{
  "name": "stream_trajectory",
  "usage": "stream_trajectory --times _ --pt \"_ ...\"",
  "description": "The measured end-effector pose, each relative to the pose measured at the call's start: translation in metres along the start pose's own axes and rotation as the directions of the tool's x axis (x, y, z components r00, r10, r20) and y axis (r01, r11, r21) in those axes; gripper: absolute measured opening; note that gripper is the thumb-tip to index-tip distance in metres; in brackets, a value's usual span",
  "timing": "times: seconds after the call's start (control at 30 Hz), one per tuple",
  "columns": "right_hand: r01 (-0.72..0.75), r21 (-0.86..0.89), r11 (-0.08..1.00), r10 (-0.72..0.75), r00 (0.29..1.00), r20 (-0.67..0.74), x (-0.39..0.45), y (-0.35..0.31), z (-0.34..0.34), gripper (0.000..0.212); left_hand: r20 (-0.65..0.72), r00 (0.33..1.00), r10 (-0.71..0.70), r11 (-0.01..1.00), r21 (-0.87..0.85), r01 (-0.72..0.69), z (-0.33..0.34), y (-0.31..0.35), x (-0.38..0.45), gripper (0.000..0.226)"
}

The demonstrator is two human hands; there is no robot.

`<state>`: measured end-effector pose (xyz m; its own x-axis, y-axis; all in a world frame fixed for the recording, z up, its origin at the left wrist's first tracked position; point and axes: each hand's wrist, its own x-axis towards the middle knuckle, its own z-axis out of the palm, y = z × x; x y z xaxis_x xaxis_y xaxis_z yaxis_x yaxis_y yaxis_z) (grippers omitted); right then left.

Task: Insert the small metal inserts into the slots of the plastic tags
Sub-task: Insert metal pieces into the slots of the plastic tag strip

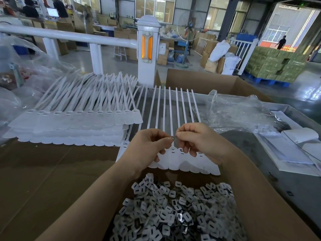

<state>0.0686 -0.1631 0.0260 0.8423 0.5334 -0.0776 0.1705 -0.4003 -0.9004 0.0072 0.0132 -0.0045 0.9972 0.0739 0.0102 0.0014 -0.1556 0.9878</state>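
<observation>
Pinching a small metal insert point(172, 137) between them at the centre of the frame, the left hand point(150, 145) and right hand point(196, 138) meet fingertip to fingertip, fingers curled, just above a joined strip of white plastic tags point(184, 162) with long thin tails point(171, 108) running toward the top. Below the wrists, at the bottom centre, a heap of loose grey metal inserts point(175, 211) fills a brown cardboard tray point(52, 180). A stacked pile of more white tag strips point(73, 126) lies at middle left, and crumpled clear plastic wrap point(238, 113) lies at middle right.
</observation>
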Motion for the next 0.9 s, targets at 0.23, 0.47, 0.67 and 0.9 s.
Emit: stream_trajectory --times 0.23,0.47,0.67,0.9 --pt "0.027 -0.037 0.999 -0.027 1.0 -0.003 0.002 0.002 -0.002 0.013 -0.046 0.999 0.015 1.0 0.002 -0.015 0.001 -0.001 0.001 0.009" --pt "0.033 -0.079 0.996 -0.036 0.999 -0.037 0.004 0.005 -0.002 0.013 -0.022 0.993 0.113 0.977 0.187 -0.107 0.003 -0.005 0.002 0.002" --pt "-0.122 -0.367 0.922 0.081 0.989 -0.127 0.006 0.015 -0.011 0.016 0.186 0.963 0.194 0.594 0.759 -0.266 0.005 -0.018 0.0 0.033" --pt "-0.21 -0.486 0.848 0.16 0.977 -0.144 0.001 0.018 -0.027 0.014 0.157 0.959 0.234 0.505 0.824 -0.258 -0.002 -0.025 0.004 0.028"
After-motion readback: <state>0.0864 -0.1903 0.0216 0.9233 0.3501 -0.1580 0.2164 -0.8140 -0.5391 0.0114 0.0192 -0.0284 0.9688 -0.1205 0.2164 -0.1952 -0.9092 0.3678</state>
